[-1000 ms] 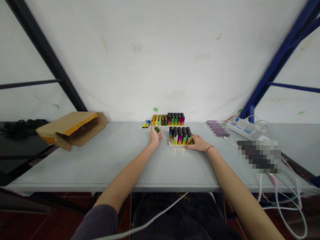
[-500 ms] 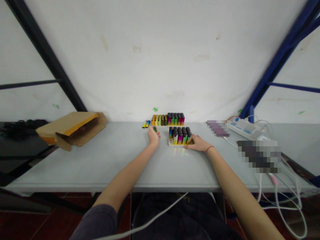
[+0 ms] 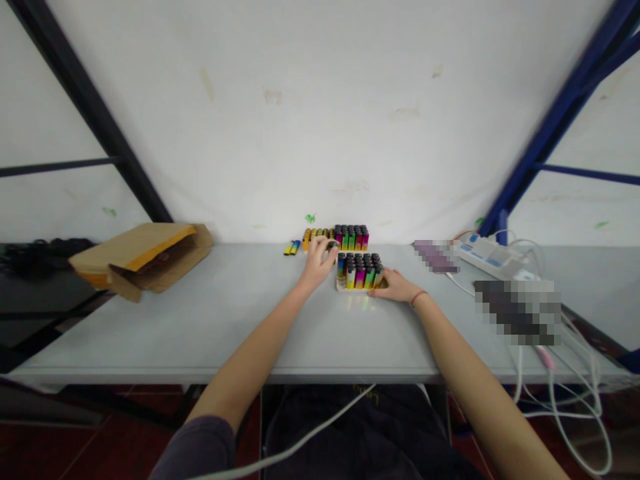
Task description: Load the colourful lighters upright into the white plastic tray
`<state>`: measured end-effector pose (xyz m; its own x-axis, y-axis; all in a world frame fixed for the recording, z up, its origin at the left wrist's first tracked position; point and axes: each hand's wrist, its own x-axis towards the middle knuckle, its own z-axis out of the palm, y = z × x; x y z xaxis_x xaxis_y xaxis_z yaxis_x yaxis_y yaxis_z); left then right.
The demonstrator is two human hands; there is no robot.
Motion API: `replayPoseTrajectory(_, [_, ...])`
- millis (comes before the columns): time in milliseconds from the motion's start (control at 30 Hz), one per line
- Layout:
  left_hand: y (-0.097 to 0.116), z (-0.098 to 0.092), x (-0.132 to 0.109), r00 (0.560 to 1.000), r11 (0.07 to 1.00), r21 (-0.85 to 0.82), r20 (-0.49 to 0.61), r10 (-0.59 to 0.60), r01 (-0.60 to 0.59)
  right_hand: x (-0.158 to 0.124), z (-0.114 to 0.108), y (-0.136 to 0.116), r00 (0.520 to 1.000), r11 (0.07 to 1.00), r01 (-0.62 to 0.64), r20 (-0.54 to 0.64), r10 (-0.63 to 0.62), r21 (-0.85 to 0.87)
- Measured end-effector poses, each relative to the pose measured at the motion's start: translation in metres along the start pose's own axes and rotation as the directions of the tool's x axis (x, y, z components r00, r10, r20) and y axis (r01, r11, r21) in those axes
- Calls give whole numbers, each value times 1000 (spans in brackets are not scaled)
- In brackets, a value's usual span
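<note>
My left hand (image 3: 320,261) is closed around a lighter (image 3: 332,246), only its dark top showing, just left of the front tray. That white tray (image 3: 342,288) carries rows of colourful lighters (image 3: 360,272) standing upright with black tops; some slots at its left front hold none. My right hand (image 3: 396,287) grips the tray's right end, thumb along the front edge. Behind, near the wall, stand a block of yellow-topped lighters (image 3: 315,234), partly covered by my left hand, and a block of black-topped ones (image 3: 352,237). Two yellow-and-blue lighters (image 3: 292,247) lie flat to the left.
An open cardboard box (image 3: 145,257) lies on its side at the table's left. On the right are a white power strip (image 3: 493,259), two pixelated items and several white cables (image 3: 555,393). A white cable (image 3: 300,450) also crosses my lap.
My left hand has moved right and slightly up with the lighter, from beside the loose lighters towards the front tray's left end. My right hand stays on the tray.
</note>
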<state>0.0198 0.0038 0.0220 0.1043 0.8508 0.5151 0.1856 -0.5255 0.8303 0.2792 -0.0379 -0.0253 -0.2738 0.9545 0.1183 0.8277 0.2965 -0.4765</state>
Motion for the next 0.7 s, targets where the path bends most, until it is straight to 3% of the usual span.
replayPoseTrajectory(67, [2,-7,1,996,993,91,68,63,-69,0,0,1,1000,1000,-1,2,1,-2])
replayPoseTrajectory(200, [-6,-14,4,967,989,91,240,91,-116,1,1,2,1000,1000,9,-7,-9,-2])
replayPoseTrajectory(433, [-27,-7,2,909,973,138,399,116,-185,1,1,-1,1000,1000,-4,-10,4,-5])
replayPoseTrajectory(567, [-32,-9,3,896,955,166,416,157,-245,0,-1,-3,1000,1000,-5,-3,5,-5])
replayPoseTrajectory(700, [-33,-10,3,912,953,168,371,177,-253,0,-2,-4,1000,1000,-1,4,1,-9])
